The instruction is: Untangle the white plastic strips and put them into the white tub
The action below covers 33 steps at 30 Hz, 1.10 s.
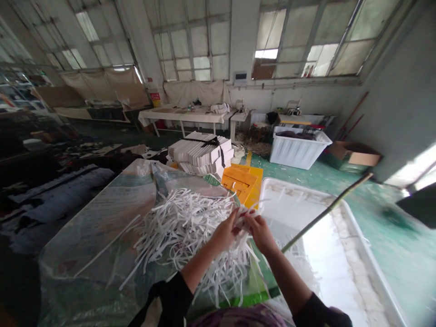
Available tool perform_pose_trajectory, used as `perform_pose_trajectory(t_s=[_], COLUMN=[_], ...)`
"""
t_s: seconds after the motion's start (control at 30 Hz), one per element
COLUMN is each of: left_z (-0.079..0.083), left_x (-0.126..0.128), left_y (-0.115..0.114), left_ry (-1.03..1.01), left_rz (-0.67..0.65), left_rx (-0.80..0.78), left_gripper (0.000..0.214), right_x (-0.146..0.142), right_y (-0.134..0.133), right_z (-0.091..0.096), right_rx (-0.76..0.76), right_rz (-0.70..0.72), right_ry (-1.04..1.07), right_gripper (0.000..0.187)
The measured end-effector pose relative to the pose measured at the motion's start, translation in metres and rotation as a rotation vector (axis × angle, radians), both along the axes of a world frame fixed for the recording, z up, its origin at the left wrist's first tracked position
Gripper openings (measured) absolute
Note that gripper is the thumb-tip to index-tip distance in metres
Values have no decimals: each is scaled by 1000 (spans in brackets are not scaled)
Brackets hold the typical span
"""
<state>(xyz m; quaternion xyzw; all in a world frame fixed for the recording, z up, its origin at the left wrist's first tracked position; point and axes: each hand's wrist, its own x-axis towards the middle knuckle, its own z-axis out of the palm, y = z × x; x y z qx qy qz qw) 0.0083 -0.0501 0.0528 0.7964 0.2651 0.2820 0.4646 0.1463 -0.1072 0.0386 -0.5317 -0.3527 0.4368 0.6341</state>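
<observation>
Left hand (225, 231), right hand (260, 232) together, pinching white strips (241, 220)

1. No words, brands or numbers can be read.
2. Red-and-yellow sign (155, 98) at the back wall: lettering too small to read.
3. Plastic sheet (98, 222): faint print, also illegible.

One left hand (225, 230) and one right hand (261, 234) were at the right side of one heap of white strips (190, 218), too many to count. Beyond the heap stood one strapped stack (192, 154); right of the heap, one stick (327, 211), one wide tub (288, 199) and, farther off, one ribbed bin (295, 153) and one cardboard box (364, 158).
</observation>
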Motion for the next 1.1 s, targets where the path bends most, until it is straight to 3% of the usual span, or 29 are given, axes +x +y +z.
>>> perform_pose_trajectory(t_s=[0.07, 0.2, 0.27, 0.33, 0.43, 0.5, 0.57, 0.6, 0.67, 0.73, 0.8, 0.9, 1.0, 1.1], left_z=[12, 62, 74, 69, 42, 31, 36, 44, 65, 83, 88, 69, 36, 11], left_x=[-9, -43, -49, -40, -10, 4, 7, 3, -11, -26, -35, -32, -22, -15], left_y=[13, 54, 59, 50, 23, 13, 17, 24, 42, 57, 63, 55, 39, 24], left_ry=[-22, -240, -320, -280, -185, -170, -148, -140, -163, -229, -270, -235, -161, -102], left_rz=[156, 639, 685, 570, 346, 291, 342, 393, 497, 561, 573, 513, 419, 352], left_rx=[-25, -25, -10, 15, 105, 145, 96, 67, 36, 57, 51, -157, -433, -554], left_gripper=[41, 29, 29, 26, 21, 21, 23, 24, 24, 24, 23, 28, 34, 32], right_x=[10, 22, 16, 3, -17, -24, -23, -21, -14, -8, -4, -2, -2, -7], right_y=[-1, -19, -26, -26, -14, -4, 2, 2, -4, -14, -21, -24, -22, -23], right_z=[-19, -78, -86, -68, -14, 13, 13, 3, -32, -69, -94, -97, -74, -50], right_rx=[-38, -365, -434, -354, -72, 46, 15, -49, -221, -370, -431, -369, -295, -270], right_rz=[-96, -235, -171, -42, 202, 280, 257, 218, 168, 139, 107, 82, 94, 117], right_ry=[39, 94, 135, 232, 335, 229, 23, -85, -235, -226, -138, -28, 64, 167], right_gripper=[37, 35, 37, 43, 52, 53, 34, 25, 27, 30, 31, 29, 30, 36])
